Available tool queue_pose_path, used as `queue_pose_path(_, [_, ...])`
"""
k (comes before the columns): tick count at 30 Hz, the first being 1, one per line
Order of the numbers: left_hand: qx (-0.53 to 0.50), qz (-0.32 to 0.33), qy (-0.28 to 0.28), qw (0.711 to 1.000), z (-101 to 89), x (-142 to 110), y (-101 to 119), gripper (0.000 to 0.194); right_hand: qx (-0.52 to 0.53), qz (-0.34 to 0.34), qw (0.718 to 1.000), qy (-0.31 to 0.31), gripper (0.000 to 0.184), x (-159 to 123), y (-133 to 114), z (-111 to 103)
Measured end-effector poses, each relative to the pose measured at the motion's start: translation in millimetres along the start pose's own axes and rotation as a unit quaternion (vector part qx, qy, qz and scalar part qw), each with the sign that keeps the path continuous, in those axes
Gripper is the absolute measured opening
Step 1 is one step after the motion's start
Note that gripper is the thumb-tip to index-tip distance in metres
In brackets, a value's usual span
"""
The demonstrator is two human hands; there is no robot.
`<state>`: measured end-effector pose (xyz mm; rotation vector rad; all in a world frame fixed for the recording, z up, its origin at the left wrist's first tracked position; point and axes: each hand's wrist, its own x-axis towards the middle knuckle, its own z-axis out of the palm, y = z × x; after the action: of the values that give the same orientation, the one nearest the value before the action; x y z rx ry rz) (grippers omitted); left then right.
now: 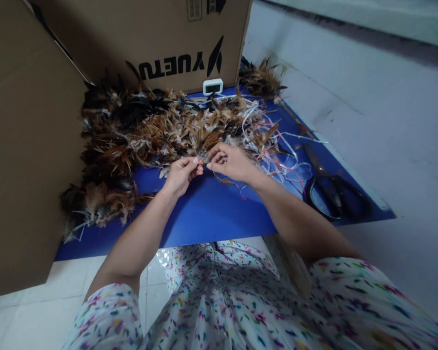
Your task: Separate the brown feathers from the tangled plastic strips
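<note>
Left hand and right hand meet fingertip to fingertip, pinching small feather tuft over blue sheet. Feather pile behind; black scissors right; cardboard box beyond.

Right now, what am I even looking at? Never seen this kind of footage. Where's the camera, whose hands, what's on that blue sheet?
There is only one picture, taken by a camera worn on a person's head, looking forward and down. No machine here: the two bare arms coming up from the bottom are that person's own.

The left hand and right hand meet fingertip to fingertip over a blue sheet laid on the floor. Together they pinch a small bit of feather between them; it is too small to make out more.

Behind the hands lies a wide pile of brown and black feathers, with a tangle of thin plastic strips on its right. Black scissors lie untouched further right. A small white digital device stands against a cardboard box at the back.
</note>
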<state>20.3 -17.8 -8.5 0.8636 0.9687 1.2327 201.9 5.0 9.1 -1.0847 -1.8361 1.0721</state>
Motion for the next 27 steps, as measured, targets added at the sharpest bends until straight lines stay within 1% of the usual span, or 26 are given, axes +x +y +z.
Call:
queue_pose_path(1, [-0.003, -0.003, -0.001, 1.000, 0.3, -0.4, 0.5, 0.028, 0.030, 0.006, 1.000, -0.003, 0.027, 1.2, 3.0, 2.5])
queue_pose_path(3, [-0.009, -0.007, -0.004, 1.000, 0.5, -1.0, 1.1, 0.028, 0.076, 0.017, 0.997, -0.008, 0.031, 3.0, 7.8, 7.5])
queue_pose_path(6, [-0.020, -0.009, -0.009, 1.000, 0.4, -1.5, 0.4, 0.029, 0.102, 0.009, 0.995, -0.005, 0.028, 4.2, 11.3, 12.7])
queue_pose_path(12, [-0.030, -0.013, -0.010, 0.999, 1.3, -2.1, -1.1, 0.029, 0.031, -0.041, 0.998, 0.024, 0.022, 1.3, 10.5, 12.9])
queue_pose_path(16, [-0.039, -0.038, 0.000, 0.999, 2.8, -3.4, 2.3, 0.019, -0.017, -0.084, 0.994, 0.062, 0.020, -1.9, 4.4, 10.0])
queue_pose_path(19, [-0.038, -0.055, 0.006, 0.998, 3.7, -4.5, 5.4, 0.014, -0.023, -0.100, 0.990, 0.093, 0.018, -2.5, 0.6, 6.6])
queue_pose_path(23, [-0.028, -0.074, -0.001, 0.997, 5.1, -6.0, 7.4, 0.022, -0.019, -0.121, 0.987, 0.108, 0.016, -1.3, -0.7, 3.2])
queue_pose_path(25, [-0.024, -0.082, -0.006, 0.996, 5.7, -6.7, 7.5, 0.025, -0.034, -0.140, 0.983, 0.110, 0.014, -1.1, -0.7, 3.0])
queue_pose_path(27, [-0.019, -0.087, -0.008, 0.996, 6.1, -7.2, 7.4, 0.025, -0.053, -0.162, 0.979, 0.111, 0.012, -1.2, -0.9, 3.7])
